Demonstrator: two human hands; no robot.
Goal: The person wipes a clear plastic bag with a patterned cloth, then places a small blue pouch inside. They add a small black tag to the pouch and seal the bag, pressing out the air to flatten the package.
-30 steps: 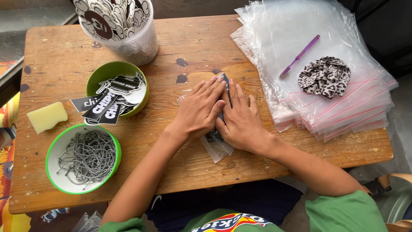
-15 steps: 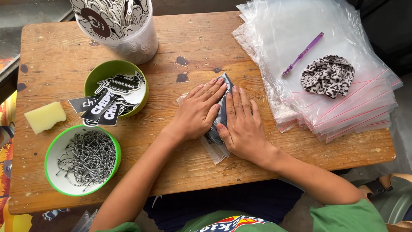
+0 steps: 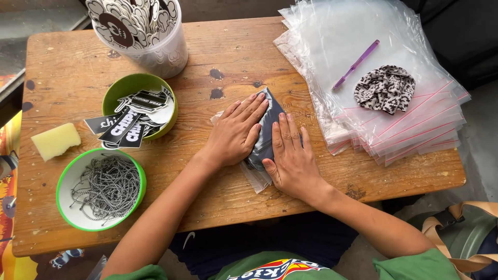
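Fingers of both our hands lie flat and together, left hand (image 3: 236,136) and right hand (image 3: 291,158) pressing a dark item in its clear plastic bag (image 3: 264,136) mid-table (image 3: 218,192), long axis running diagonally between them.

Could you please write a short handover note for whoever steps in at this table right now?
Left hand: flat, palm down, on the small clear bag with a dark item inside.
Right hand: flat on the same bag, beside the left; neither hand grips anything.
The bag lies mid-table, its open end towards the person.
Done: the dark item is inside the bag, pressed flat.
Left: whether the bag is sealed cannot be told.
Nearby: stack of empty zip bags to the right, with a purple pen and a patterned scrunchie on top; bowl of stickers and bowl of ball chains to the left.
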